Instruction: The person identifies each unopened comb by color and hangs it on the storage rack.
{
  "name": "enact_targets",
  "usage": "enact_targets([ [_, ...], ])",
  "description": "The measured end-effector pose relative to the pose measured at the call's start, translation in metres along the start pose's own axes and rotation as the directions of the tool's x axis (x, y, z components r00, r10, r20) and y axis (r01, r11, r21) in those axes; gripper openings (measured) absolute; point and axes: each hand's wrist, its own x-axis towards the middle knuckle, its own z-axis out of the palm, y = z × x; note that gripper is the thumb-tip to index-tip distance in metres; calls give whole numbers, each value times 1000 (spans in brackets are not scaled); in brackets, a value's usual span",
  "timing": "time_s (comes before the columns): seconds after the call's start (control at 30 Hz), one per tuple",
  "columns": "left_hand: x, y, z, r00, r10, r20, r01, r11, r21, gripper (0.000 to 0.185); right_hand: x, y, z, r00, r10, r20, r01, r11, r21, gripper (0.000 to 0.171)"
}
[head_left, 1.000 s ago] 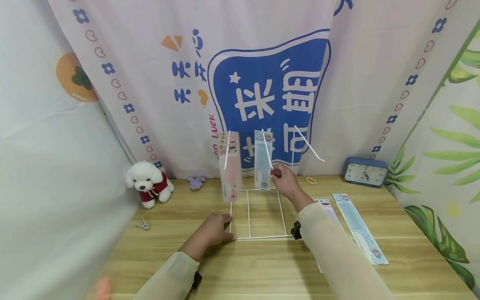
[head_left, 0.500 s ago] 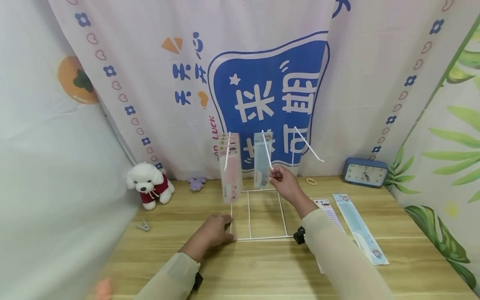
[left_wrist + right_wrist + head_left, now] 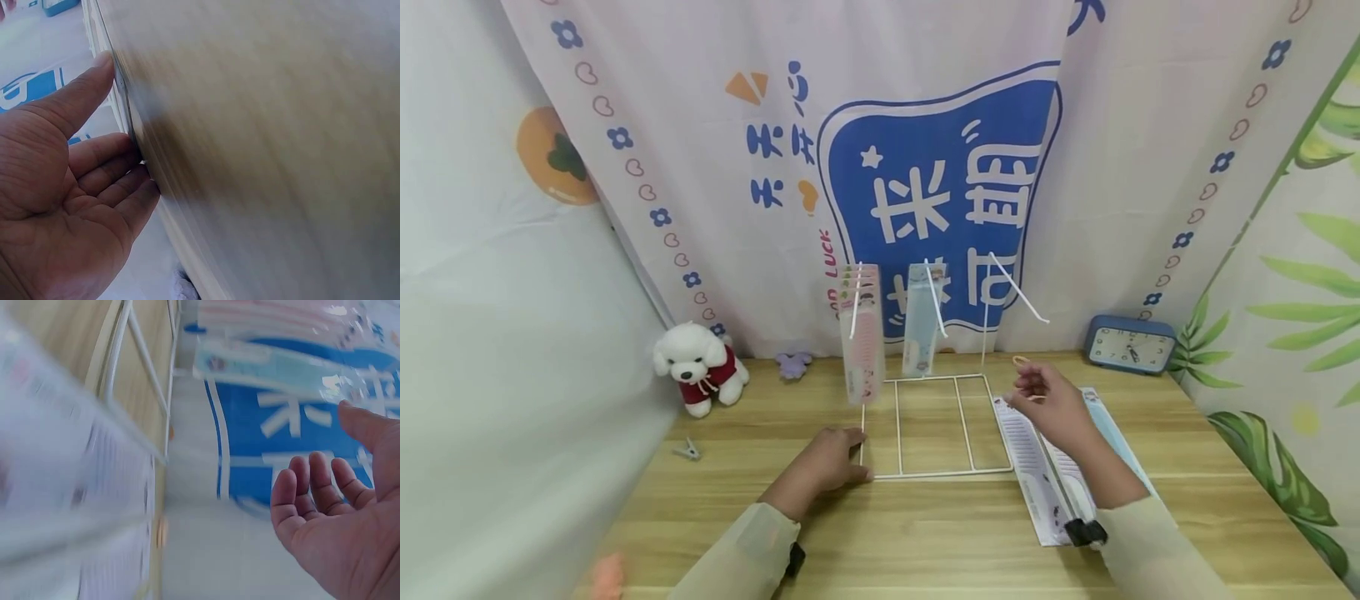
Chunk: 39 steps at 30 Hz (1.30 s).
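White wire rack [image 3: 940, 475], thin, rigid, on the wood-grained surface [image 3: 917, 542]; left hand [image 3: 829, 458] at its front corner, thumb spread from fingers. Blue packet [image 3: 921, 325], flat, glossy, hanging on the middle hook [image 3: 936, 298]: probably light, bendable, slippery, best pinched by its edges. Right hand [image 3: 1052, 407] near a purple-printed packet [image 3: 1032, 467], fingers loosely bent, empty

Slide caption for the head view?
Hanging packets on a white rack, left grip touching its near corner, right grip open and empty.
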Motion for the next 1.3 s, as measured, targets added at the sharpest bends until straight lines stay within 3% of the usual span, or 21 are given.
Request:
enact_targets([
  [0.3, 0, 1, 0, 1000, 3, 6, -3, 1000, -7, 71, -42, 48, -60, 984, 149, -102, -166, 967, -193, 60],
  [0.5, 0, 0, 0, 1000, 12, 10, -12, 1000, 0, 71, -50, 78, -79, 953, 264, -147, -290, 935, -204, 62],
  [0.63, 0, -1, 0, 1000, 13, 5, -13, 1000, -1, 70, -52, 92, -85, 939, 325, -110, -343, 903, -259, 66],
  [0.8, 0, 0, 0, 1000, 14, 3, -14, 1000, -7, 71, -54, 97, -90, 891, 453, 3, -426, 839, -339, 84],
  [0.9, 1, -1, 0, 1000, 10, 6, -10, 1000, -7, 71, -55, 99, -90, 874, 484, 47, -434, 820, -373, 91],
  [1.07, 1, -1, 1, 1000, 14, -1, -14, 1000, 6, 71, -57, 101, -89, 866, 496, 63, -433, 806, -403, 89],
  [1.3, 2, -1, 1, 1000, 12, -2, -12, 1000, -3, 71, -57, 104, -91, 836, 545, 65, -457, 756, -468, 73],
])
